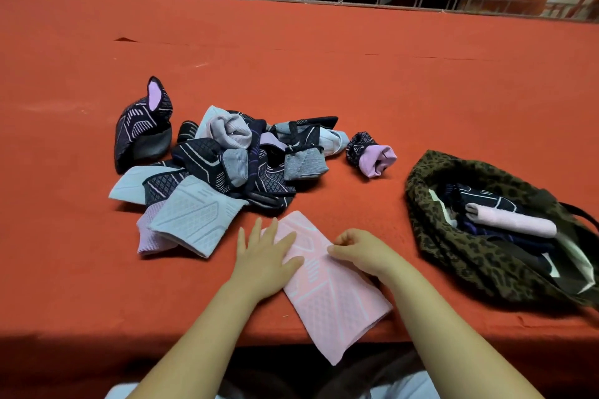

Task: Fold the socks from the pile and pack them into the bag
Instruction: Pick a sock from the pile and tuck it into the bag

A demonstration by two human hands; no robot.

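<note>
Here, from the head view, we see the pink sock (337, 295) overhanging the table (324, 58) edge; our left hand (264, 256) presses it flat with fingers spread, our right hand (359, 251) pinches its edge. A careless fold could drag it off, well short of the bag (460, 256).

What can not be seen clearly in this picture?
- Head view: the bag walls hide most of its contents.
- Socks low in the pile are covered by upper ones.
- The pink sock overhangs the table edge; the left hand and right hand cover its middle.
</note>
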